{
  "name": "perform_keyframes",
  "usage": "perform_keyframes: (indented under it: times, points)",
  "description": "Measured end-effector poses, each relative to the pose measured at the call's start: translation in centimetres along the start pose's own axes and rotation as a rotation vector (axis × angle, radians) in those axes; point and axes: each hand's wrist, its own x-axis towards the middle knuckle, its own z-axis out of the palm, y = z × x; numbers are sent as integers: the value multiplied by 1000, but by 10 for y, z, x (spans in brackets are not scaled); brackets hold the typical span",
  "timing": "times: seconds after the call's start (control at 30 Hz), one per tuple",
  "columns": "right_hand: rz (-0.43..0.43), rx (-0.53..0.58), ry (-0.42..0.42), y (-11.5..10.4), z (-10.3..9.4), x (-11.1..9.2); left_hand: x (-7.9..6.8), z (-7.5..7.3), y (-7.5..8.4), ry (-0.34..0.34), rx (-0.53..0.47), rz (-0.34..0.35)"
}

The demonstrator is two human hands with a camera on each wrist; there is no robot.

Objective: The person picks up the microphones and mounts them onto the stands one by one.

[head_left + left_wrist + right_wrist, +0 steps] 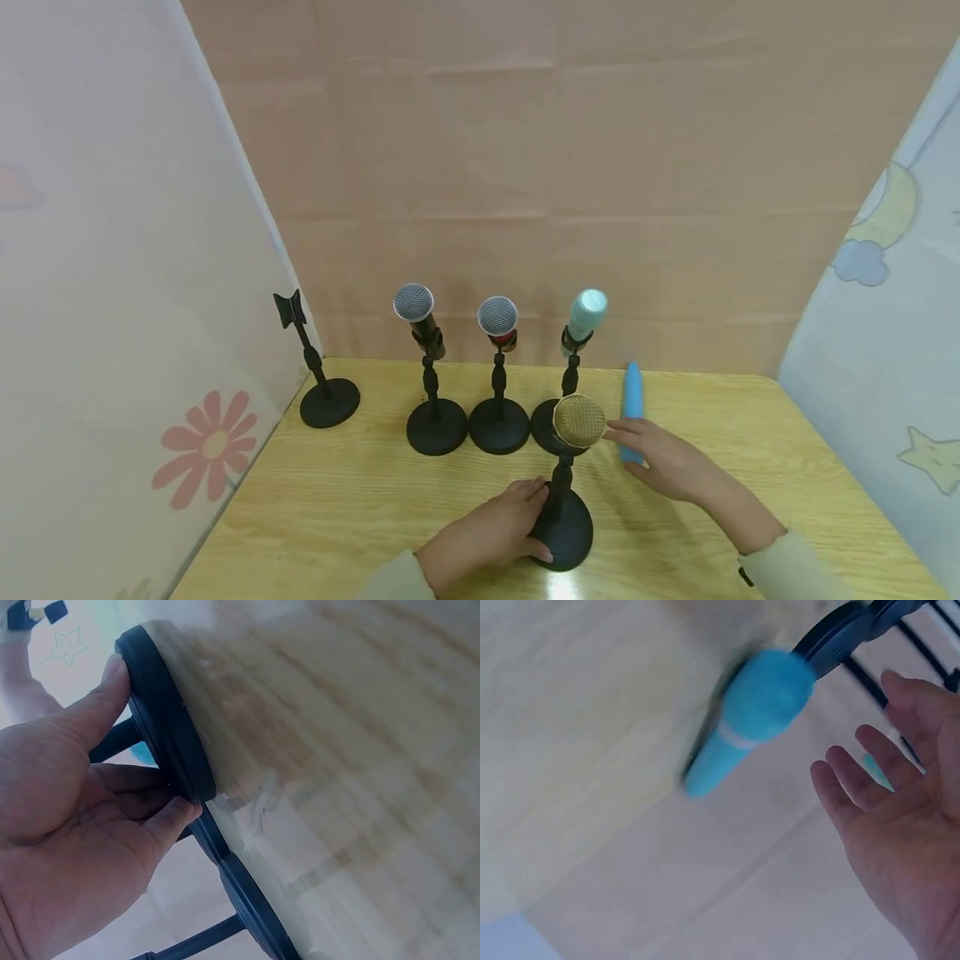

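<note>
A gold-headed microphone (580,421) stands in a black microphone stand (567,533) near the front of the table. My left hand (497,525) holds the round base of that stand, thumb and fingers at its rim, as the left wrist view shows on the base (166,720). My right hand (671,467) hovers just right of the gold head, its fingers loosely extended and nothing held. Behind it a blue microphone (633,396) lies on the table; the right wrist view shows this blue microphone (765,697) apart from the fingers.
Behind stand a silver-headed black microphone (414,303), a silver-headed red one (498,317) and a mint one (588,309), each in a black stand. A stand without a microphone (330,403) is at far left. A brown backdrop (562,167) closes the table's rear edge.
</note>
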Motion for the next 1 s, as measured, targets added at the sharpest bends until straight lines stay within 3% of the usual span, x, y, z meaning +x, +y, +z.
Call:
perform_keyframes:
  times: [0.17,0.4,0.7,1.0]
  points:
    - [19,-81,-8,35,-8,3,0,-1,0,5,-3,11]
    - [56,-206,-83,69,-2,7,5,-1,1,-6,5,30]
    - [36,-233,-103,89,13,19,12,2,0,2,34,38]
    - [-62,-306,-136,100,26,30,16,2,5,7,37,25]
